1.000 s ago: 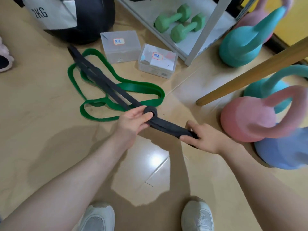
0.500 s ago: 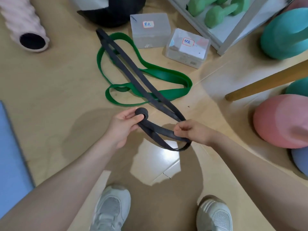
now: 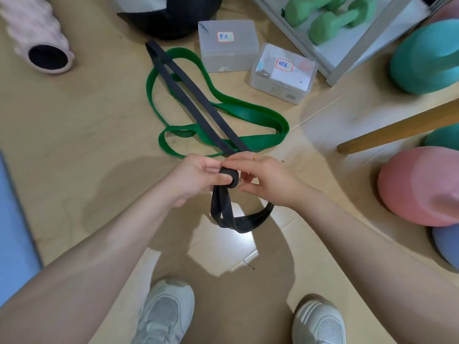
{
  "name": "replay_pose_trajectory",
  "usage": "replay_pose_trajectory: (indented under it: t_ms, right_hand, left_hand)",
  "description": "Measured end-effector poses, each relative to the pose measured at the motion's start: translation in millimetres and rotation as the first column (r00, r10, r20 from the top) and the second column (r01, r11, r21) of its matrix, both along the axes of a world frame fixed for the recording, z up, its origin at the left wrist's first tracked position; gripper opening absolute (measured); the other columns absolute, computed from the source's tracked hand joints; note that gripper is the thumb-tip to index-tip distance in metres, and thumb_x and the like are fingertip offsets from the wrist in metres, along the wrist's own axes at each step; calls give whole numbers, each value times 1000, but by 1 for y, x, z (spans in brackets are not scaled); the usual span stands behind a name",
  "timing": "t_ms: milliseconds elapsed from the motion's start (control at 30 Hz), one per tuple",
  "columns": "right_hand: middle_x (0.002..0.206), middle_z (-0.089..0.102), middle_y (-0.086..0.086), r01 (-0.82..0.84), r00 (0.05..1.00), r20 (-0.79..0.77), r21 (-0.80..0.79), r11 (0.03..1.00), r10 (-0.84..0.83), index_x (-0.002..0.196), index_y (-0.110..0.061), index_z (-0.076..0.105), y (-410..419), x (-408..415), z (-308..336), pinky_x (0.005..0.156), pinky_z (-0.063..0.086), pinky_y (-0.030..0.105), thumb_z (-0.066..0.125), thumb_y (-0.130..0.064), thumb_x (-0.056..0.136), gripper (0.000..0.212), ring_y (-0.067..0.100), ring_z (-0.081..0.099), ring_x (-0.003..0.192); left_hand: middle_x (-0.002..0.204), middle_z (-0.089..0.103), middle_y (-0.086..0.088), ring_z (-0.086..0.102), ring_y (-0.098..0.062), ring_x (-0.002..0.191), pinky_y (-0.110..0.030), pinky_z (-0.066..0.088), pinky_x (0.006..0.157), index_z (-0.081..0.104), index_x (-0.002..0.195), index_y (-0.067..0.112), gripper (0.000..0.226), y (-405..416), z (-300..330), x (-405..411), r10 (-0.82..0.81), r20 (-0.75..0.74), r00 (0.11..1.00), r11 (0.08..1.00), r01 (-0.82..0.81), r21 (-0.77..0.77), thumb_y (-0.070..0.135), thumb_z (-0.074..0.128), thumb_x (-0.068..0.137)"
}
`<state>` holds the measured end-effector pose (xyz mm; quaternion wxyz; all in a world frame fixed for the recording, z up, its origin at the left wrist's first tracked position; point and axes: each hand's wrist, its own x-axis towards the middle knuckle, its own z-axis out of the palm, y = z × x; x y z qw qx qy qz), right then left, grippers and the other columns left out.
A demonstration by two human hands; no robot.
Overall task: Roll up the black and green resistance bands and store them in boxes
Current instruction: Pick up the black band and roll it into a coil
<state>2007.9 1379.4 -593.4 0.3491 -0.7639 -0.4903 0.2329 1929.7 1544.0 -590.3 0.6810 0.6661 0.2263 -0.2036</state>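
Observation:
The black resistance band (image 3: 188, 95) runs from the far floor toward me, across the green resistance band (image 3: 248, 112) that lies in loose loops on the floor. Its near end is wound into a small tight roll (image 3: 229, 176). My left hand (image 3: 196, 177) pinches that roll from the left, and my right hand (image 3: 265, 180) holds it from the right. A slack loop of black band hangs below the roll and under my right hand. Two translucent labelled boxes, one (image 3: 227, 45) at the back and one (image 3: 283, 73) to its right, stand closed beyond the bands.
A pink foam roller (image 3: 37, 38) lies at the far left and a blue mat (image 3: 12, 232) at the left edge. Kettlebells, one teal (image 3: 427, 58) and one pink (image 3: 419, 187), crowd the right. A wooden pole (image 3: 402, 127) slants there. Green dumbbells (image 3: 335, 18) sit on a shelf. My shoes (image 3: 166, 314) are below.
My right hand slid along the black band up to the roll, so both hands now meet on it. The stretch between them went slack into a hanging loop. The view tilted down and right.

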Motion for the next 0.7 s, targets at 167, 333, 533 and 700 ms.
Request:
replay_pose_trajectory:
  t_ms: [167,333,533,700]
  right_hand:
    - [118,53,6,55,995,79,-23,998,-53,114,-15,65,-13,-7,-8,67,40,9,66,-23,81,35,4,47,77]
    - [102,62,-1,135,982,138,-6,991,-133,99,-12,61,-27,-16,-7,63,52,36,58,-35,77,32,13,58,77]
    - [80,62,4,346,938,27,-5,938,-346,87,-6,60,-53,-8,-2,62,39,19,74,-19,74,23,11,49,72]
    - [83,63,4,483,873,-114,56,874,-475,84,-7,57,-72,-2,10,62,44,22,77,-5,71,24,14,50,68]
  left_hand:
    - [71,73,7,68,-3,66,-14,49,56,69,91,17,21,-7,7,3,-99,-67,993,994,95,-54,-1,66,79]
    - [75,69,3,66,-9,67,-21,51,61,61,92,17,22,-27,3,-3,25,-137,990,994,-39,-105,1,68,79]
    - [86,67,-8,65,-18,78,-26,54,73,55,89,13,5,-33,-3,-4,-12,-186,983,919,-63,-389,9,51,90]
    - [73,64,-5,61,-11,63,-20,52,60,53,80,9,14,-61,0,0,85,-76,994,915,-108,-388,0,49,90]
